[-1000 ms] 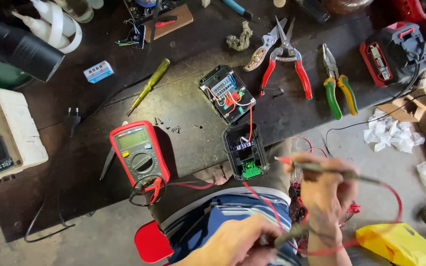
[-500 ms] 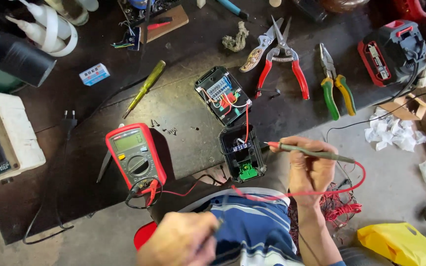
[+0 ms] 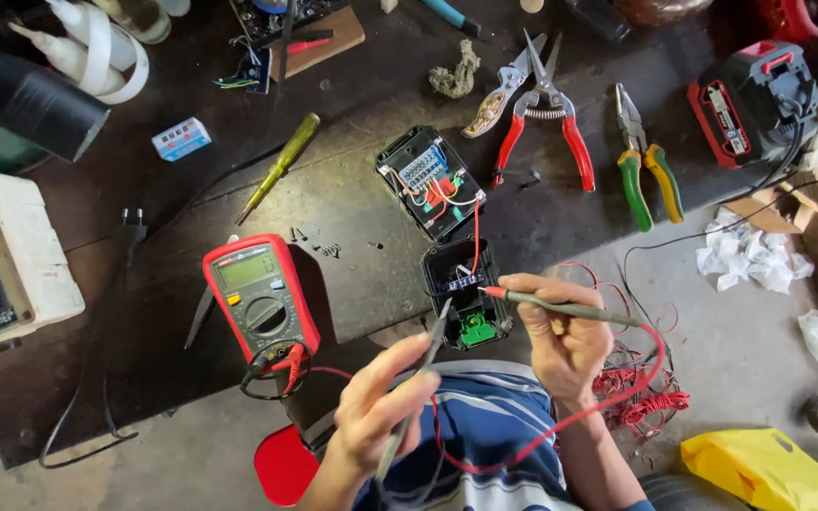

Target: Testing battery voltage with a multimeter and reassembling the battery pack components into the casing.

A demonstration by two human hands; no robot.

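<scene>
The open black battery housing point(image 3: 466, 293) sits at the near edge of the dark workbench point(image 3: 352, 189), just in front of your lap, with a green part showing in its lower half and a row of contacts across its middle. Your right hand point(image 3: 565, 341) pinches the red-tipped probe point(image 3: 560, 306) between thumb and fingers, its point resting at the contact row inside the housing; its red lead point(image 3: 636, 388) loops down past your wrist. Your left hand point(image 3: 381, 407) closes around the black probe point(image 3: 423, 383), which slants up toward the housing's near left side; you cannot tell whether its tip touches.

A red wire point(image 3: 475, 222) runs from the housing to the circuit board module point(image 3: 430, 182) lying just beyond it, toward the middle of the bench. Left of the housing, near the front edge, lies the red multimeter point(image 3: 259, 295), face up, its leads plugged in at the bottom. A few small screws point(image 3: 319, 244) are scattered between the meter and the module, and a yellow-green screwdriver point(image 3: 281, 166) lies farther back.

Toward the far right of the bench lie red-handled snips point(image 3: 546, 118) and green-and-yellow pliers point(image 3: 644, 161), with a red and black battery pack point(image 3: 755, 99) at the right corner. At the left edge stands a cream-coloured socket box point(image 3: 7, 265). Crumpled white paper point(image 3: 750, 255) and a yellow bag point(image 3: 759, 468) lie on the floor to your right.
</scene>
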